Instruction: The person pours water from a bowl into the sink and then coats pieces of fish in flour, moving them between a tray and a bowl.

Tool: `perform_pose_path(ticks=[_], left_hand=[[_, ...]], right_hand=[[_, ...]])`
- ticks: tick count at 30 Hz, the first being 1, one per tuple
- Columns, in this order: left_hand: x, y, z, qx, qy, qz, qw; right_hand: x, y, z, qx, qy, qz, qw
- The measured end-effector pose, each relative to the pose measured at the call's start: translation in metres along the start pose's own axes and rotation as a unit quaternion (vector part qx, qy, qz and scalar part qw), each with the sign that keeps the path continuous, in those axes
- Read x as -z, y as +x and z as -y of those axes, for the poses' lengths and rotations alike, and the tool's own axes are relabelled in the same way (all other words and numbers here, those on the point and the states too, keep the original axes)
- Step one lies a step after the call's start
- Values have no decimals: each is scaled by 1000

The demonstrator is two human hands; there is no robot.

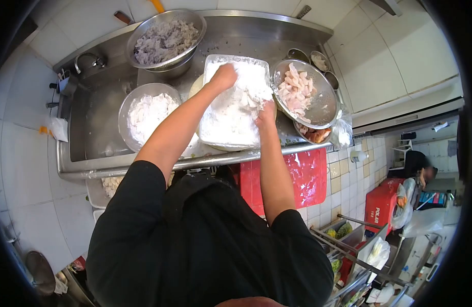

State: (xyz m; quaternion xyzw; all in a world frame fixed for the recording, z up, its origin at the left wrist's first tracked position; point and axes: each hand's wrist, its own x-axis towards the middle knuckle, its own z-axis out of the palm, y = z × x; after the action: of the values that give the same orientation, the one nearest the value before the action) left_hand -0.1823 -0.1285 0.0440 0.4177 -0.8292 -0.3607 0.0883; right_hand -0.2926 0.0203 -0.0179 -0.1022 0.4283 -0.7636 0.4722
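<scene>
A white rectangular tub full of white flour-like powder stands at the sink counter's front edge. Over its far left part is my left hand, curled closed; whatever it may hold is hidden. My right hand is low at the tub's right side, against a clump of powder-coated pieces; powder hides its fingertips. Just right of the tub, a metal colander holds pale raw meat strips. To the left, a bowl contains white-coated pieces.
A large metal bowl of greyish shredded food stands at the back left, near the tap. Small metal cups and a bowl of brownish-red pieces are on the right. Below the counter is a red lid or board. Another person is far right.
</scene>
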Motion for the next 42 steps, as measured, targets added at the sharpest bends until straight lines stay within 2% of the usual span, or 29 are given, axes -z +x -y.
perform_pose_path(ticks=[1,3,6,8,10,12,14,15,16,17,18,19,21,24,25,26,27,28,29,30,31,32,33,35,37,38,40,41,42], left_hand=[[-13,6,21,19,79,-7,997],[-46,7,64,14,153,57,987],[-44,-20,50,59,66,6,996],[-46,-11,61,107,-89,20,990],[-44,-5,65,123,-269,47,954],[-41,-6,72,108,-471,78,872],[-6,-49,32,82,-498,61,861],[-31,-24,59,92,-403,50,909],[-44,-17,70,87,-436,70,893],[-26,-43,52,118,-437,45,891],[-55,-28,80,35,-498,29,866],[-31,-56,61,91,-507,10,857],[-19,-79,67,27,-585,12,811],[16,-121,117,41,-634,55,770],[21,-135,140,33,-654,-1,756],[41,-154,154,65,-529,-16,846],[67,-181,160,127,-453,-52,881],[54,-188,207,145,-446,-118,875],[98,-221,190,201,-450,-100,864],[85,-226,234,223,-512,-195,806],[86,-237,264,210,-496,-228,811],[98,-248,275,205,-512,-258,793],[111,-257,281,202,-512,-281,787],[129,-267,283,193,-513,-320,773],[134,-262,276,179,-459,-367,789],[134,-257,273,171,-432,-390,795],[118,-242,286,191,-291,-334,876],[103,-231,297,195,-216,-302,908],[76,-216,319,122,-209,-296,924]], right_hand=[[2,-2,1,-7,0,-18,1000],[1,-11,5,5,25,-14,1000],[1,-19,14,0,50,-15,999],[2,-26,20,11,40,-19,999],[4,-35,27,-6,79,-30,996],[8,-36,28,-18,127,-31,991],[11,-35,26,-44,135,-20,990],[12,-36,21,-68,138,-13,988],[19,-31,18,-76,108,-15,991],[20,-25,11,-81,80,-12,993],[1,-34,13,-79,99,-6,992],[-22,-46,19,-73,120,-2,990],[-38,-49,13,-92,84,22,992],[-64,-51,-10,-128,12,62,990],[-75,-53,-22,-141,-15,76,987],[-96,-60,-30,-152,-49,103,982],[-115,-62,-45,-138,-86,127,978],[-134,-63,-62,-124,-122,153,973],[-154,-65,-78,-108,-157,178,965],[-177,-71,-91,-85,-207,216,950],[-198,-75,-105,-60,-256,253,931],[-214,-76,-124,52,-364,303,879],[-226,-78,-141,163,-462,341,802],[-240,-93,-166,209,-640,366,642],[-239,-97,-192,183,-751,481,414],[-230,-94,-202,152,-752,507,393],[-215,-91,-213,87,-749,556,351],[-211,-91,-214,100,-745,539,380],[-211,-91,-209,114,-744,519,406]])
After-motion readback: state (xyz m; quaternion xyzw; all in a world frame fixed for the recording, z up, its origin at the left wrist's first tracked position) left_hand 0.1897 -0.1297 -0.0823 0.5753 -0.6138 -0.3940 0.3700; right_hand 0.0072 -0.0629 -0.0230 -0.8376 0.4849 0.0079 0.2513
